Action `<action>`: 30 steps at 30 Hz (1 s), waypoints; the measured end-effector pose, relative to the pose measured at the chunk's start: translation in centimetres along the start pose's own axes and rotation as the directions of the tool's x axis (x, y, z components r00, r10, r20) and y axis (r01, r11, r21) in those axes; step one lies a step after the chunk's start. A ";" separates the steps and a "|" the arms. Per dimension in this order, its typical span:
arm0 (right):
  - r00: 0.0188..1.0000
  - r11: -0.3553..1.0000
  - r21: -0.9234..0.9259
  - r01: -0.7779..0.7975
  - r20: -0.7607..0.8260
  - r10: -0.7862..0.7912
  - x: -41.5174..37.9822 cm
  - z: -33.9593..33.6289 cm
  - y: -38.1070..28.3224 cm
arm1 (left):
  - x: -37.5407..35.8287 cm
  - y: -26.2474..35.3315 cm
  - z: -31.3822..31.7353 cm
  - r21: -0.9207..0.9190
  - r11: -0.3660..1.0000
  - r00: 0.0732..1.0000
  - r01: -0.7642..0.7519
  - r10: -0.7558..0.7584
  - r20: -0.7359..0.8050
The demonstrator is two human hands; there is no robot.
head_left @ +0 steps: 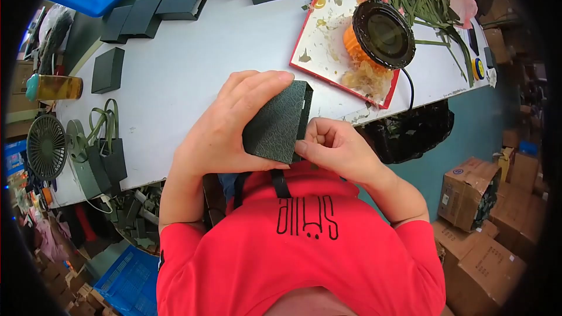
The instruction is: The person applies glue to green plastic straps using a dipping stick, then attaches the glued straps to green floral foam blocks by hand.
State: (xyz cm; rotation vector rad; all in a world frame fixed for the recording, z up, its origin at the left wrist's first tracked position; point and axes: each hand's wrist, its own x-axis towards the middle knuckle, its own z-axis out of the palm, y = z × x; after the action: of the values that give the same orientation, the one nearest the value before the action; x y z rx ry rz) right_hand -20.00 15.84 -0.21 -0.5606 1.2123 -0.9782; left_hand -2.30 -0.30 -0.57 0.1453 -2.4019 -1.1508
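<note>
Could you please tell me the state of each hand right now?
Left hand: closed around the green box, holding it.
Right hand: fingers curled, thumb at the box's edge; whether it pinches anything cannot be told.

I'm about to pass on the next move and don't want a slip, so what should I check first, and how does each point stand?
1. Left hand steadying the green box: ok, fingers and thumb span it.
2. Right hand at the box: ok, thumb at its near right corner.
3. Right fingers free of any small piece: cannot tell, they are curled.
4. Box apart from the orange-and-black pot: ok, visible gap.
5. Tray under the pot clean: not ok, flakes and clumps lie on it.
6. Right hand off the black cord: ok.
</note>
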 end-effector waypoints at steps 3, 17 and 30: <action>1.000 0.999 0.029 -0.017 0.016 0.016 -0.1 0.1 -0.4 | 0.0 0.1 0.0 -0.062 0.998 1.000 0.026 -0.026 0.008; 0.995 0.971 -0.230 -0.071 0.056 0.086 0.6 -0.7 0.1 | 0.2 0.3 0.2 0.044 0.999 0.998 -0.024 0.022 0.052; 0.797 0.790 -0.504 0.350 -0.283 -0.533 -1.3 -1.6 1.0 | 0.1 0.0 0.1 0.175 0.983 0.994 0.055 -0.037 -0.106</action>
State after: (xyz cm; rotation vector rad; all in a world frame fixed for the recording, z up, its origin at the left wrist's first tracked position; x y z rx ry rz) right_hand -21.27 17.63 -0.80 -1.0753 1.7466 -1.2879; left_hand -2.42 -0.24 -0.65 0.3111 -2.4184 -0.9239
